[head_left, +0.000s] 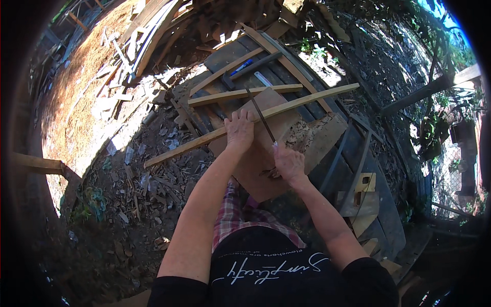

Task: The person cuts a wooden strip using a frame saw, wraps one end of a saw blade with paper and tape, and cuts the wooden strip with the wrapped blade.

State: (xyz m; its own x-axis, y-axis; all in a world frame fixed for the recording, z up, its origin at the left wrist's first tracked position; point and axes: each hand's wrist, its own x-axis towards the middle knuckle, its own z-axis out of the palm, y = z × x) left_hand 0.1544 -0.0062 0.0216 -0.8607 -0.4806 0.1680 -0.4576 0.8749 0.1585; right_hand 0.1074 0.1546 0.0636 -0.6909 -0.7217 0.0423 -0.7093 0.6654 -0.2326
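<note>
A long, thin wooden strip (312,100) lies slantwise over a brown board (255,169) in front of me. My left hand (239,132) presses down on the strip, its fingers curled over the far edge. My right hand (290,163) is closed round the pale handle of a thin, dark blade, which looks like a narrow saw (262,116). The blade crosses the strip just right of my left hand and points away from me. Its teeth are too small to make out.
More wooden strips (245,95) lie beyond on a dark work surface (386,217), with a dark angled bar (255,65), a blue pen-like object (241,67) and a pale ruler-like piece (263,79). Wood offcuts (364,197) sit at the right. Scraps litter the ground (138,189) at left.
</note>
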